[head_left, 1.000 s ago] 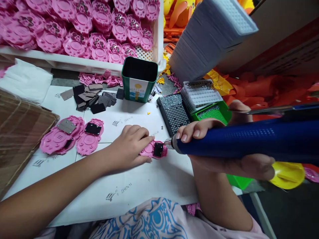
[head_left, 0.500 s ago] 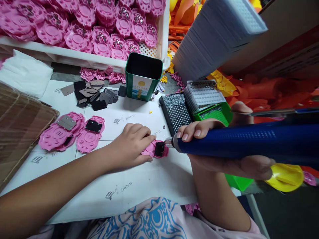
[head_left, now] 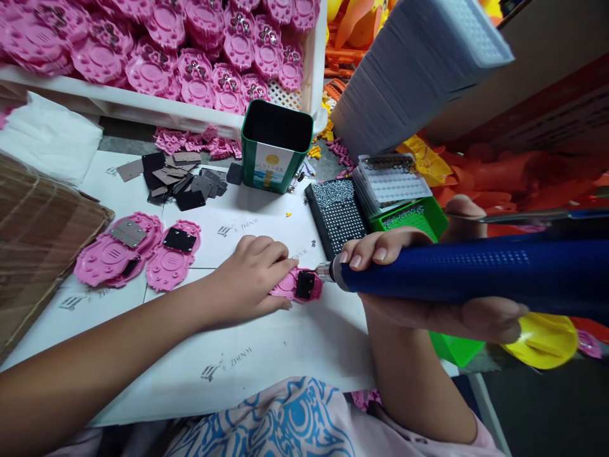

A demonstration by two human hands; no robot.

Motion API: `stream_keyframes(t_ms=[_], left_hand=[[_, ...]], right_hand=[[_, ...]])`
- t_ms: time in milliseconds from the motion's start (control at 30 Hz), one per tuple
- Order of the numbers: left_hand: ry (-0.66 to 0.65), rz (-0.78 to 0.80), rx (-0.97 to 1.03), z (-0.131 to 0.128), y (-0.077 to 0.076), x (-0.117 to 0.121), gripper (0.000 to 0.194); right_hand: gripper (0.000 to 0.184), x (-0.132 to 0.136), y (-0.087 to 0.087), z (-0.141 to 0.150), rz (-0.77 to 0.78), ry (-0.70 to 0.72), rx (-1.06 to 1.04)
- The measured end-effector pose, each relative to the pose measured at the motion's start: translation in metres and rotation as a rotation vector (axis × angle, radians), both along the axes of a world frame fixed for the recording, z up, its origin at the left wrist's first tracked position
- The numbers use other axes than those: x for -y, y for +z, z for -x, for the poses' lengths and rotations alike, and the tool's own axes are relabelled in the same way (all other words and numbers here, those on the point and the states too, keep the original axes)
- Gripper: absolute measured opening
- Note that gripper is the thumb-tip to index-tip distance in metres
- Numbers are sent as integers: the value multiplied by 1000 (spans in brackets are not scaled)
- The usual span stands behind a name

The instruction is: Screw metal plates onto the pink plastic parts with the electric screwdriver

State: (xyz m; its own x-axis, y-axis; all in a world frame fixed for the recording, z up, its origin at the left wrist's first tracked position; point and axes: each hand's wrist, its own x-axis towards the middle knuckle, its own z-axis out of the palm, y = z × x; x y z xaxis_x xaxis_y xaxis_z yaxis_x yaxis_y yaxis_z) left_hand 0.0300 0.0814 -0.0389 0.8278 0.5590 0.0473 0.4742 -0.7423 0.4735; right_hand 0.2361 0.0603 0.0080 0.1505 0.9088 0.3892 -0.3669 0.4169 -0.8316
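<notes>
My left hand [head_left: 257,273] presses a pink plastic casing [head_left: 285,287] flat against the white table covering, fingers curled over its left end. A small black plate [head_left: 305,285] lies on the casing's right part. My right hand [head_left: 385,247] is wrapped round a blue electric screwdriver [head_left: 442,270], held almost level. The screwdriver's metal nose reaches the black plate's right edge; its very tip is too small to make out. To the left lie a pink casing with a black plate [head_left: 179,240] and a small stack of casings topped by a grey plate [head_left: 128,231].
Behind stand a green tin [head_left: 273,149], a black screw tray [head_left: 340,219] and a green bin [head_left: 435,216]. Loose black and grey plates [head_left: 190,181] lie left of the tin. A white crate [head_left: 204,114] holds many pink casings. A cardboard box [head_left: 42,241] borders the left.
Hardly anything differs. The view has shifted very slightly, and both hands, the casing and the screwdriver keep their places.
</notes>
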Motion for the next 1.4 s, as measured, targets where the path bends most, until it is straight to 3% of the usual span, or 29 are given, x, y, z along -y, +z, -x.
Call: stream_keyframes(t_ms=[333, 833, 1033, 1233, 1400], left_hand=[[-4, -13, -3, 0, 0, 0, 54], [39, -2, 26, -4, 0, 5, 41], [16, -14, 16, -2, -2, 2, 51], [13, -2, 15, 0, -4, 1, 55], [29, 20, 63, 1, -4, -1, 55]], right_hand=[[53, 1, -2, -2, -30, 51, -4], [42, -2, 11, 16, 31, 56, 166], [47, -4, 8, -1, 45, 64, 132], [34, -10, 17, -25, -36, -206, 78], [25, -20, 18, -23, 77, -412, 52]])
